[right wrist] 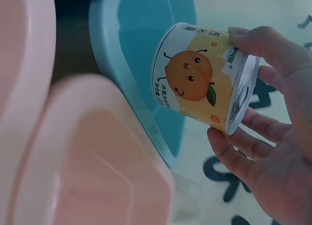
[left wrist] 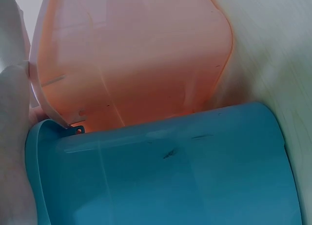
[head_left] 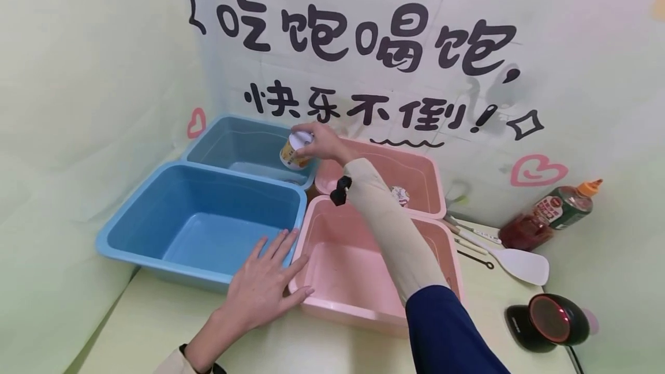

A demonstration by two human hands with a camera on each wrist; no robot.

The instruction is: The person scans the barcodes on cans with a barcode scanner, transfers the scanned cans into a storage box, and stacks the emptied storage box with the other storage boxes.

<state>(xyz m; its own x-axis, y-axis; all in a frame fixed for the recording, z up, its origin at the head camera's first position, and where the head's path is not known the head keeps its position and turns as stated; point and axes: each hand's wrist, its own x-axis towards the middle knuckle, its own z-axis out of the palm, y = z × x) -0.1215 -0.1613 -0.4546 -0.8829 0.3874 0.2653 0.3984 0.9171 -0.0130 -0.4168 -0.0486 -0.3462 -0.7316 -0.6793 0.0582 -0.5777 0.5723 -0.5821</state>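
Observation:
My right hand (head_left: 324, 142) grips a small tin can (head_left: 295, 157) by its silvery pull-tab end, over the right part of the back blue bin (head_left: 234, 137). In the right wrist view, the can (right wrist: 202, 84) lies tilted between thumb and fingers, with a cartoon orange fruit on its yellow and white label. My left hand (head_left: 265, 281) rests with spread fingers across the adjoining rims of the front blue bin (head_left: 208, 247) and the front pink bin (head_left: 343, 270). The left wrist view shows mostly these two bins' outer walls.
In the back pink bin (head_left: 415, 172) lies a small whitish patterned item (head_left: 400, 195), partly behind the right sleeve. To the right are a white spatula (head_left: 519, 264), other slim utensils, a green sauce bottle (head_left: 571, 206), a red container (head_left: 525, 232) and a black device (head_left: 550, 322).

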